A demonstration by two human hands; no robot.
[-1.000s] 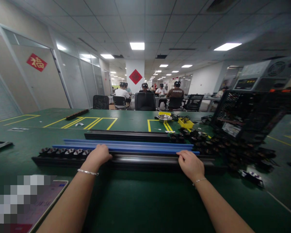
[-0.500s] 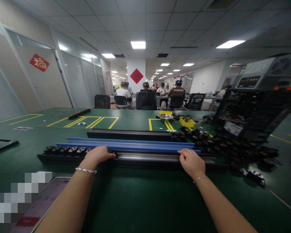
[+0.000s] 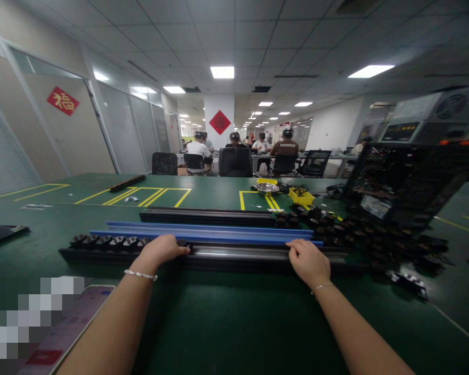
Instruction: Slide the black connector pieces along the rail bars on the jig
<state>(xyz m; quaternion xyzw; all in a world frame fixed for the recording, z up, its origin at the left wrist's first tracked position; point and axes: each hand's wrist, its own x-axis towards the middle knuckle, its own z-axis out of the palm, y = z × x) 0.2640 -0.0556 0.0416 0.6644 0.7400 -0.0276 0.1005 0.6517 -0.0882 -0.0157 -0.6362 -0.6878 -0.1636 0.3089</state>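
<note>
A long black rail [image 3: 238,253] with a shiny metal channel lies crosswise in front of me. Several small black modules [image 3: 117,242] sit in a row in its left part. My left hand [image 3: 160,252] is closed over the right end of this row, its thumb pointing right against a black module [image 3: 183,243]; the palm hides some of the others. Farther right, my right hand [image 3: 309,262] pinches the rail, its fingertips by the back edge. Directly behind, blue rails [image 3: 211,232] lie parallel, close to the right fingertips.
Another black rail [image 3: 207,215] lies behind the blue ones. To the right are a heap of black parts [image 3: 375,237] and an open computer case [image 3: 398,182]. A metal bowl [image 3: 267,188] and yellow tray [image 3: 301,197] stand farther back. A phone [image 3: 74,325] lies at front left.
My left hand has shifted slightly right along the black rail, and the row of modules has slid a little right with it. My right hand stays in place.
</note>
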